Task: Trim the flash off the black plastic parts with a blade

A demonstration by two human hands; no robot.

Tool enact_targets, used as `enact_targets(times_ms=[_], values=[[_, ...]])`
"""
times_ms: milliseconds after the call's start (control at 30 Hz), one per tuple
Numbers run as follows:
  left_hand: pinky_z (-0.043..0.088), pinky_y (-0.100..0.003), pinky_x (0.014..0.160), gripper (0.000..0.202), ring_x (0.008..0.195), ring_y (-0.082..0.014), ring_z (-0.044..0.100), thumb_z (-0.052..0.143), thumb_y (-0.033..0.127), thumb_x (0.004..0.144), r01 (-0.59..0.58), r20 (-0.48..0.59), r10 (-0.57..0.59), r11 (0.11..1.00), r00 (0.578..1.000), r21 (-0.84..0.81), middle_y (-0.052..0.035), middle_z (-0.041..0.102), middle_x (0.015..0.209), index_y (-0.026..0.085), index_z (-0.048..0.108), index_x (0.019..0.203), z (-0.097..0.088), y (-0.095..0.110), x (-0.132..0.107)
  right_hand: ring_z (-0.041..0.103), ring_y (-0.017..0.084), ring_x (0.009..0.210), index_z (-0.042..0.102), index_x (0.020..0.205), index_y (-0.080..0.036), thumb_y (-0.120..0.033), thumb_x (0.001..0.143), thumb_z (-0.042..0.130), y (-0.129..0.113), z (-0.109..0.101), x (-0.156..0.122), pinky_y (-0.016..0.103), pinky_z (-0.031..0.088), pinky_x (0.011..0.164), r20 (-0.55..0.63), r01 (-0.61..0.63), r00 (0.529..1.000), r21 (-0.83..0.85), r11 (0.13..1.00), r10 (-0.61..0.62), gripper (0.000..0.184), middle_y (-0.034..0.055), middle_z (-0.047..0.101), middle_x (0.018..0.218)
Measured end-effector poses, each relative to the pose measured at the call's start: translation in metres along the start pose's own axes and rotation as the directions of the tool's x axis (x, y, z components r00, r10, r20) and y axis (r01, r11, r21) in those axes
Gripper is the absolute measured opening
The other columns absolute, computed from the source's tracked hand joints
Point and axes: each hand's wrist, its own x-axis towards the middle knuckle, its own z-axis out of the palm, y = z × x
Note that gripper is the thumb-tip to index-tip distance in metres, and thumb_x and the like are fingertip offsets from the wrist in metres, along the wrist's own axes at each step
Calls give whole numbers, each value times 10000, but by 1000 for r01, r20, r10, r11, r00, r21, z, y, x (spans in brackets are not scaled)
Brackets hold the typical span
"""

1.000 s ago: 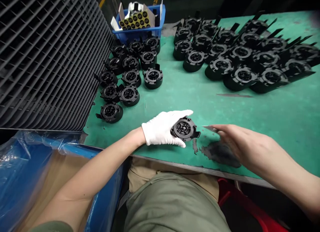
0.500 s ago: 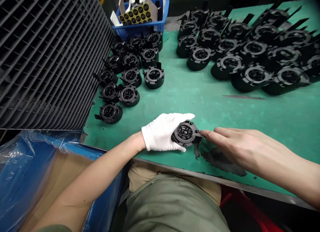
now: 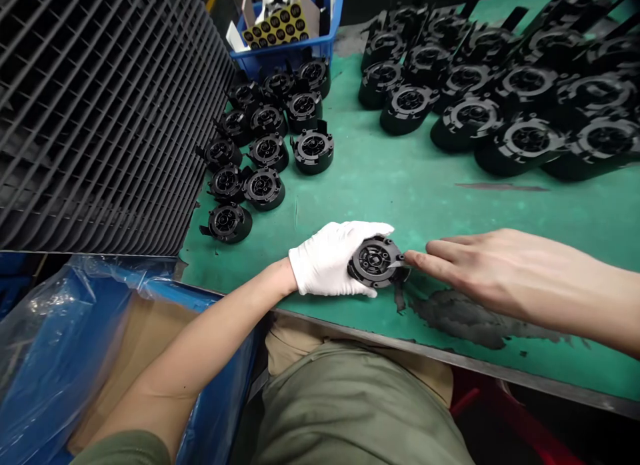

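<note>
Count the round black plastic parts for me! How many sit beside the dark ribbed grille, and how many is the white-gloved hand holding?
Round black plastic parts beside the dark ribbed grille: 12
Round black plastic part in the white-gloved left hand: 1
Total: 13

Nothing can be read outright. The only printed marks sit on a yellow rectangular sheet (image 3: 275, 26) of round black stickers, standing in a blue plastic crate (image 3: 305, 51); each black circle carries small light marks, too small and blurred to make out as letters or numbers.
</note>
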Motion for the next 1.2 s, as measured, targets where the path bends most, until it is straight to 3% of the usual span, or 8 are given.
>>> enact_targets(times_ms=[200,500,600,733,800,867,1033,1200], values=[[618,-737,1492,1266,1715,-524,777,1147,862,855,63,26,-62,998,998,-26,-267,764,1840,250,625,1833,-4,-2,4,497,204,602,838,1386,-180,98,1012,532,5,6,3,434,243,638,21,-19,1000,20,1000,19,557,-9,656,834],[669,-761,1452,1185,1644,-530,829,1269,749,698,189,70,-189,982,979,-1,-234,850,1723,272,777,1665,-19,15,16,500,208,623,834,1112,-249,45,1004,583,11,14,13,429,261,646,53,-100,994,92,991,95,401,5,686,819],[674,-751,1447,1164,1627,-524,836,1275,738,689,186,57,-186,982,981,-9,-234,854,1701,264,782,1631,-18,16,17,602,204,659,818,1096,-254,-3,1123,493,17,19,7,380,333,651,42,-132,991,178,975,127,411,12,759,867],[702,-746,1404,1230,1554,-516,860,1302,746,610,290,-108,-283,956,953,51,-221,851,1616,261,731,1585,-2,21,7,863,248,906,846,1435,-252,-239,1326,391,7,33,-12,366,567,765,-114,-352,903,357,865,414,468,99,940,1211],[734,-724,1350,1240,1491,-502,876,1287,794,607,396,-270,-366,916,891,67,-211,835,1554,246,690,1546,10,26,-1,915,277,1043,811,1573,-250,-329,1356,452,-11,41,-21,382,635,850,-185,-435,828,386,814,530,427,133,947,1338],[765,-702,1283,1227,1414,-489,889,1256,873,599,464,-362,-412,883,836,67,-191,825,1470,238,675,1474,20,30,-5,915,293,1021,798,1621,-247,-340,1345,492,-33,48,-24,388,651,819,-217,-457,808,357,815,548,422,138,950,1319],[746,-727,1311,1231,1417,-497,873,1218,951,577,421,-273,-379,900,884,115,-188,831,1471,256,697,1448,21,31,-5,830,272,782,818,1582,-249,-362,1324,471,-66,61,-15,356,492,614,-156,-522,819,197,830,552,447,84,902,1086],[736,-721,1335,1189,1469,-492,862,1197,920,686,384,-255,-342,912,904,140,-189,855,1550,277,718,1564,18,28,-6,676,252,635,790,1660,-247,-109,1141,473,-64,58,-10,393,357,571,-124,-525,841,51,850,527,623,46,725,867]])
